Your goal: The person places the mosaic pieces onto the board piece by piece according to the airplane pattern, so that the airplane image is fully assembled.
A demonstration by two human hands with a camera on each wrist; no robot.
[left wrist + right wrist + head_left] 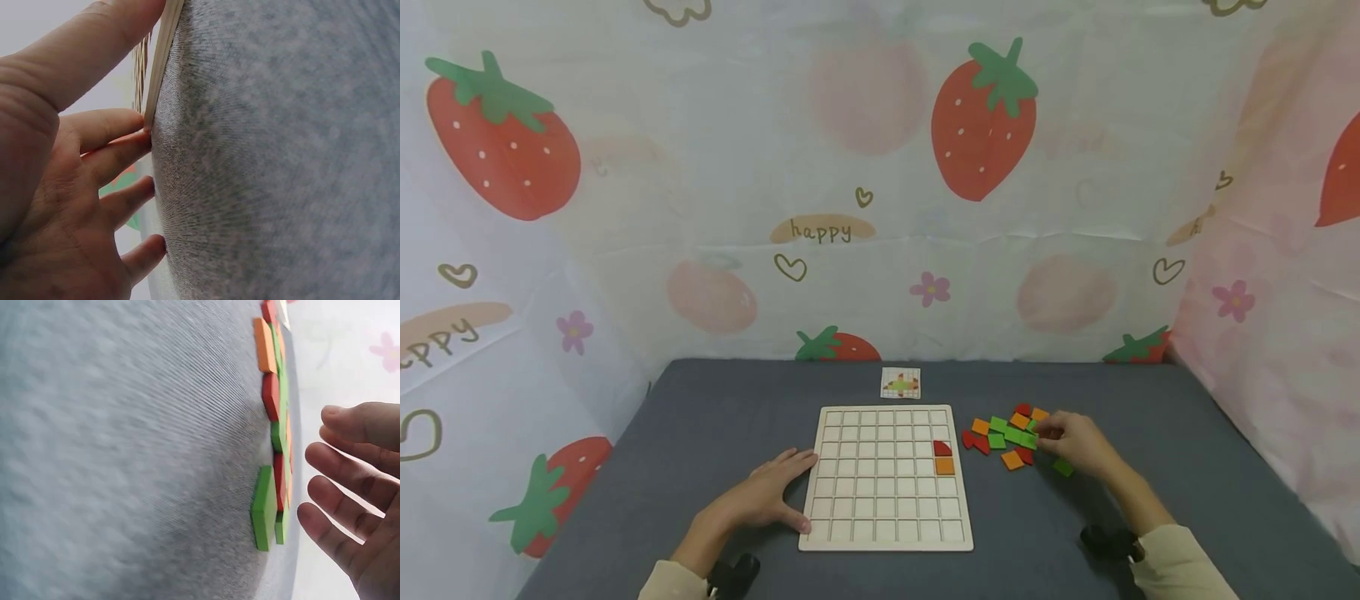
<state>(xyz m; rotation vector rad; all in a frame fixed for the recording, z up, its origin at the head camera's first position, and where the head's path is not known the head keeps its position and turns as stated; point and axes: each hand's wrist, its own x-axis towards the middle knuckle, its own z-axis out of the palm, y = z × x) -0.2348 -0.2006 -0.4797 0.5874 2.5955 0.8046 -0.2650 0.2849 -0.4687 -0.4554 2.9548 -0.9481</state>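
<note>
A pale wooden grid board [886,479] lies flat on the table, with a red curved piece [942,448] and an orange square tile [944,467] in its rightmost column. My left hand [767,492] touches the board's left side with thumb and fingers spread; the left wrist view has the fingertips at the board's edge [164,47]. Over the loose tiles to the board's right is my right hand [1078,442], fingers loosely bent. In the right wrist view nothing shows between those fingers, which stay apart from the green tile [264,509] and the red tile [270,397].
Several loose green, orange and red tiles [1013,435] lie close together, some overlapping. A small card [900,383] with a coloured grid picture lies behind the board. The grey cloth-covered table [730,417] meets a strawberry-patterned curtain [880,167] at the back.
</note>
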